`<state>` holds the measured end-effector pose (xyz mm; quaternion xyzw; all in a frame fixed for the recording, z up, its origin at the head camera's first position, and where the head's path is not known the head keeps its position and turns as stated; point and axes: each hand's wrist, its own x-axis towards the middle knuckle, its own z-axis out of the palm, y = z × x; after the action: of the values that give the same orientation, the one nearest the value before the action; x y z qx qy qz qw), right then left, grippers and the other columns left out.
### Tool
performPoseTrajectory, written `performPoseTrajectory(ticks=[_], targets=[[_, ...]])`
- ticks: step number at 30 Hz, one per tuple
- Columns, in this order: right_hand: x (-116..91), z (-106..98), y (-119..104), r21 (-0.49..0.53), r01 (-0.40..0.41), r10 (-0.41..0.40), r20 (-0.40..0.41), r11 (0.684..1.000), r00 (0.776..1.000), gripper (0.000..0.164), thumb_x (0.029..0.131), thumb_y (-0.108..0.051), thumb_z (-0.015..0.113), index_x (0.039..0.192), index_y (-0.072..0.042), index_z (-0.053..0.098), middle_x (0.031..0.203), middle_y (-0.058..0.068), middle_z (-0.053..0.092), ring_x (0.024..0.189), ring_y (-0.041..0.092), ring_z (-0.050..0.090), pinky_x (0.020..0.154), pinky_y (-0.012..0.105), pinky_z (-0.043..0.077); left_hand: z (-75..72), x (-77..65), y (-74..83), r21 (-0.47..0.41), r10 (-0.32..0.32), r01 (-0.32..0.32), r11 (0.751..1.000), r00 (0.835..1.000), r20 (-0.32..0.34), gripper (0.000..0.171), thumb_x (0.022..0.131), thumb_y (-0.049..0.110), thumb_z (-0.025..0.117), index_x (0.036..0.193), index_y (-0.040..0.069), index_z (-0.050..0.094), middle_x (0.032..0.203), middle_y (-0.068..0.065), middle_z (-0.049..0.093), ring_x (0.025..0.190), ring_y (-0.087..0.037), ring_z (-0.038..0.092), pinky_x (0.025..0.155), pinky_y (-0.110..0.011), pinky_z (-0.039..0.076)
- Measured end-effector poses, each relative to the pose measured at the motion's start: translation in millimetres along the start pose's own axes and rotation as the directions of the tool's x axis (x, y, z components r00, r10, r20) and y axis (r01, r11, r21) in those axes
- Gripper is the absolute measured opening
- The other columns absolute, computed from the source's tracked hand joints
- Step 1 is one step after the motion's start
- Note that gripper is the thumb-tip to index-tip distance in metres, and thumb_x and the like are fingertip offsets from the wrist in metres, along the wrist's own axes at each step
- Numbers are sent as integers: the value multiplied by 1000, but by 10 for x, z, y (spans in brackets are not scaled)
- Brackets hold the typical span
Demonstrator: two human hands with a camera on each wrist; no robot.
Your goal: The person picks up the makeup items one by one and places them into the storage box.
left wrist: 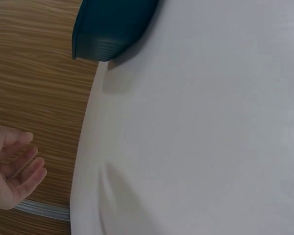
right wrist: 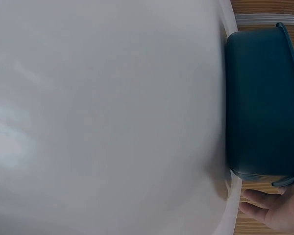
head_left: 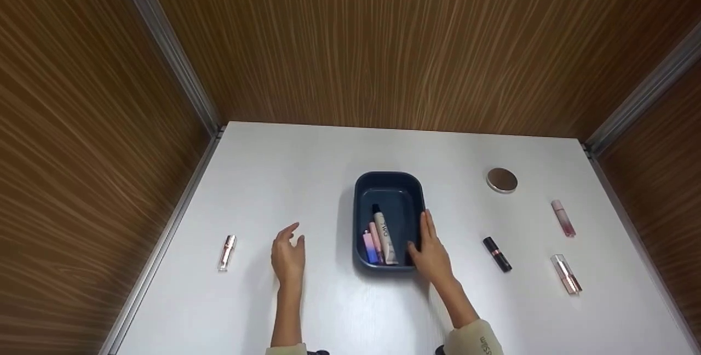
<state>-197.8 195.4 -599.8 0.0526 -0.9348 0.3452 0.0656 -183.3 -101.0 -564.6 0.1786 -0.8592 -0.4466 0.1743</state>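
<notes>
A dark blue plastic box (head_left: 389, 182) stands mid-table in the head view. Inside it lie a white squeeze tube (head_left: 384, 237) with a black cap, a slim pink tube (head_left: 374, 234) and a pink-to-blue tube (head_left: 370, 248). My right hand (head_left: 432, 256) holds the box's right wall near the front corner, thumb over the rim and fingers along the outside. To the left of the box, my left hand (head_left: 288, 259) hovers with loosely bent fingers and nothing in them. The left wrist view shows this hand (left wrist: 12, 169) apart from the box (left wrist: 112, 34).
A clear and rose-gold lip gloss tube (head_left: 227, 253) lies left of my left hand. On the right are a round compact (head_left: 502, 179), a black lipstick tube (head_left: 497, 255), a pink lip gloss (head_left: 563, 218) and another rose-gold tube (head_left: 566, 274). Wood-grain panels (head_left: 383, 43) enclose the white table.
</notes>
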Motion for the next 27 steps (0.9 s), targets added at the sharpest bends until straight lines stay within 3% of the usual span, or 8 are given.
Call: performPoseTrajectory(ticks=[6,13,27], targets=[[-7,-3,-1,-11,-5,5,-6,1000,1000,77,85,-13,60,146,0,15,151,14,12,92,38,54,69,48,44,-78,39,-95,7,-46,46,999,999,-9,30,83,2,63,113,3,64,112,-17,59,101,-32,54,80,-45,44],[-11,-6,-5,0,1,-1,-5,1000,1000,77,85,-14,60,146,0,15,151,15,12,108,40,49,77,49,43,-203,81,-233,33,-95,98,995,993,-67,31,83,2,63,114,2,63,112,-19,58,101,-34,53,80,-46,42],[-8,-9,-12,-18,-16,16,2,1000,1000,77,86,-15,59,146,-1,14,151,16,11,109,41,48,81,50,42,-404,155,-423,58,-173,180,982,980,-98,35,85,0,60,119,-1,57,118,-23,54,106,-38,49,83,-47,41]])
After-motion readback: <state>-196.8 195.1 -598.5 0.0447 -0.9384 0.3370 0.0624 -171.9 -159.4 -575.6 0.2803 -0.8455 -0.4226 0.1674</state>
